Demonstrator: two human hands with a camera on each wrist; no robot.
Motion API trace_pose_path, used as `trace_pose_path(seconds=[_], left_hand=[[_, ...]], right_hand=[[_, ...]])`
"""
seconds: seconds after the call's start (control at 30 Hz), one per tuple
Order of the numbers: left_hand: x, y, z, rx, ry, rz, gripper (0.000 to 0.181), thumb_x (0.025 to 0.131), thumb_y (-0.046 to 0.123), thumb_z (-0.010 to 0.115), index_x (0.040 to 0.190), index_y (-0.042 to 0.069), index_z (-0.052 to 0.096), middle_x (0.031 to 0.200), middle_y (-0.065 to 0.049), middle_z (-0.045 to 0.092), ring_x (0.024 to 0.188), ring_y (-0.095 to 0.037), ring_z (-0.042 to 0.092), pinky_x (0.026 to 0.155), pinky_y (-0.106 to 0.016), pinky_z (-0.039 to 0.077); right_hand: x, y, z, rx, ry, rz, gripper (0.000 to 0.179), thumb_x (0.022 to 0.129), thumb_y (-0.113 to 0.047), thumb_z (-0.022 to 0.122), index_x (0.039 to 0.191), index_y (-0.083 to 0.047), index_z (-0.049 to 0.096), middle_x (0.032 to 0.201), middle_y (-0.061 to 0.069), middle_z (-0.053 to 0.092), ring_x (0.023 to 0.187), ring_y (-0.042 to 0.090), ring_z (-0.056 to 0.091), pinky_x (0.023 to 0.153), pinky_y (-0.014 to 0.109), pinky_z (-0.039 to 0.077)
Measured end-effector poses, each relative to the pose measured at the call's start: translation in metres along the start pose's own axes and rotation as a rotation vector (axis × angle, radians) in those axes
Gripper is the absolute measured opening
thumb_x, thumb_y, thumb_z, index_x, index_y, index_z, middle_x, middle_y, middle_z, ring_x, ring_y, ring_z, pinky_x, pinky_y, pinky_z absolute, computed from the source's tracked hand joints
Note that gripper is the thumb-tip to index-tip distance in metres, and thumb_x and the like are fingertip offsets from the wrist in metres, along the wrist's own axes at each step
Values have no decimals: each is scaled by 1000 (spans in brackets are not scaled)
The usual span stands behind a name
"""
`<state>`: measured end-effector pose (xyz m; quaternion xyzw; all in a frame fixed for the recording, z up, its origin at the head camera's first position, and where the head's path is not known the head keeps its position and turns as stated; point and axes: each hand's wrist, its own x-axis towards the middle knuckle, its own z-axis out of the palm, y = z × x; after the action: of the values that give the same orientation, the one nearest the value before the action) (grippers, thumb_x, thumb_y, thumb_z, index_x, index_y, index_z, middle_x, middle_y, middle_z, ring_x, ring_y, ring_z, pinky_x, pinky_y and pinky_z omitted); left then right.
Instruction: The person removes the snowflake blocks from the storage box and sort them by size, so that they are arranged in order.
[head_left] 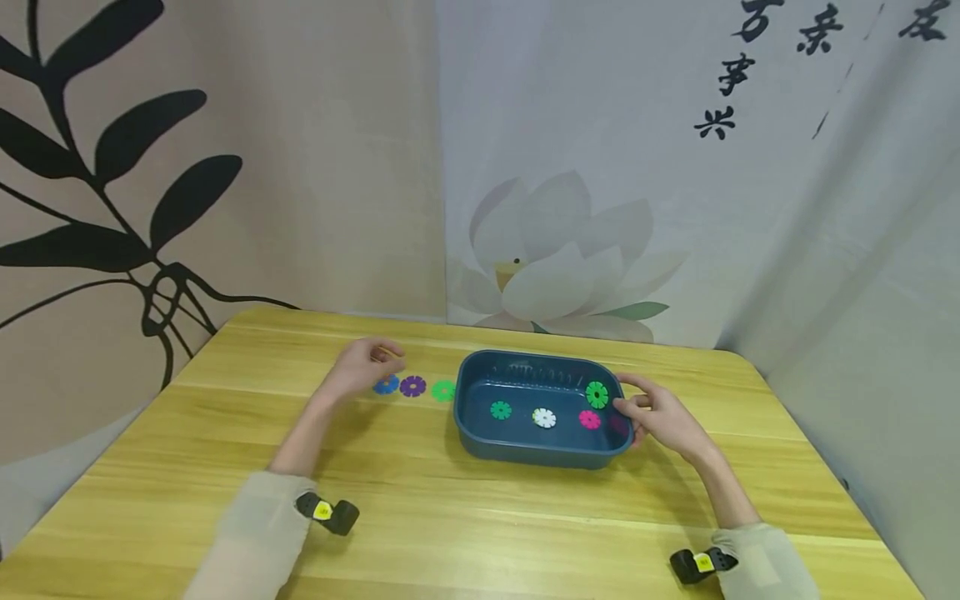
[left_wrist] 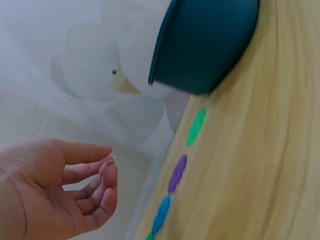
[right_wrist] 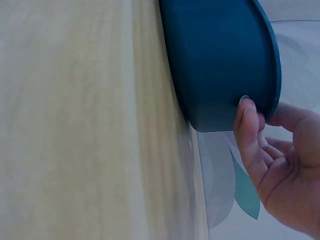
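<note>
A dark blue plastic basin [head_left: 525, 454] sits on the table, with several notched snowflake discs inside, among them a white disc [head_left: 544, 418], a pink disc [head_left: 589, 419] and a green disc [head_left: 597, 395] near the right wall. My right hand [head_left: 660, 421] grips the basin's right end, thumb at the rim and fingers against the outer wall, as the right wrist view shows. Left of the basin, a green disc [head_left: 443, 391], a purple disc [head_left: 412, 386] and a blue disc [head_left: 386, 384] lie in a row. Above the blue one hovers my left hand [head_left: 365, 364], fingers loosely bent, nothing visible in them.
The wooden table [head_left: 450, 533] reaches back to a printed cloth backdrop [head_left: 360, 167]. In the left wrist view, part of another green disc [left_wrist: 150, 236] shows beyond the blue one. A small wrist camera [head_left: 330, 512] is strapped on each sleeve.
</note>
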<state>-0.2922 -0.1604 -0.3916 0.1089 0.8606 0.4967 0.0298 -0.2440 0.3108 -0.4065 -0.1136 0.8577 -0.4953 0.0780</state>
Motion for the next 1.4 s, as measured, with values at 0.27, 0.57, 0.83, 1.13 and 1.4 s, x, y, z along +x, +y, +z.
trace_pose_path(seconds=[0.27,0.57,0.83,1.13,1.4], left_hand=[[6,34,34,-52,-95,64,29,97,12,67,120,-5,63,100,-14,66,93,-37,64,77,-40,53],[13,70,81,-128,-185,129,22,95,6,69,113,-6,66,87,-9,61,92,-41,67,85,-50,55],[13,88,116,-134,-249,158,18,96,8,70,111,-1,67,88,-7,61,82,-23,60,79,-39,54],[19,99,156,-79,-281,183,17,93,9,72,109,2,68,88,-3,64,77,-16,58,64,-26,47],[29,102,188,-71,-288,122,24,93,9,73,114,2,65,95,-3,64,84,-16,60,74,-31,51]], right_hand=[[-1,-2,0,12,-1,-3,62,103,-16,60,153,3,30,85,22,64,53,23,61,58,37,58],[-1,-2,0,8,-1,-3,61,103,-16,60,153,3,31,84,23,63,53,23,62,58,38,58],[-1,-3,1,9,-4,-11,61,103,-15,60,153,4,31,84,24,62,53,23,62,58,38,58],[-1,-3,0,10,-8,-1,61,103,-15,59,153,4,30,87,24,65,54,26,63,59,38,58],[-1,-2,0,1,-6,0,63,103,-19,60,153,4,30,91,23,67,56,24,63,60,37,59]])
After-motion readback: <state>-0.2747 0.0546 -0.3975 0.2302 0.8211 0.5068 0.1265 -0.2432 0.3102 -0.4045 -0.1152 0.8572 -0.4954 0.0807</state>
